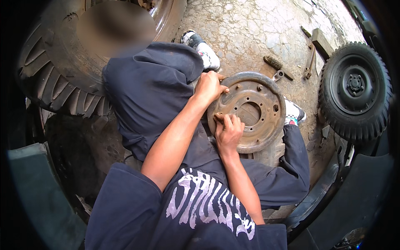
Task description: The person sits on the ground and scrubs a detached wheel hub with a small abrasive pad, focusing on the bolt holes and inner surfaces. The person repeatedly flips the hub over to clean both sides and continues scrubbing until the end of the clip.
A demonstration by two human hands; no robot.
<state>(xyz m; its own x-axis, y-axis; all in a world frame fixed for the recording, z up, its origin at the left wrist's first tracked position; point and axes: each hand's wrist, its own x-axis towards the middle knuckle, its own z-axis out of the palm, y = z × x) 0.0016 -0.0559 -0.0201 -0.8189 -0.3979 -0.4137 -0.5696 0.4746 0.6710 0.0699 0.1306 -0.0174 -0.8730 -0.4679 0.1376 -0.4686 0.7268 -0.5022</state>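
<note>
A rusty round brake backing plate (267, 131) lies between my legs, on top of a tire (273, 151) that shows at its lower edge. It has a large centre hole ringed by small bolt holes. My left hand (210, 86) grips the plate's upper left rim, thumb on the face. Lower down, my right hand (230, 131) has its fingers curled over the plate's left side, thumb and fingertips pinched near the rim. Whether something small sits between those fingertips is hidden. A bolt head (259, 87) stands out near the top of the plate.
Just beyond the plate lie a metal socket (278, 75) and a wire brush (273, 62). Farther right are a rusty metal tool (310, 62), a wooden block (322, 43) and a black wheel (355, 89). A big treaded tire (59, 75) is at left; dark green panels (34, 181) flank me.
</note>
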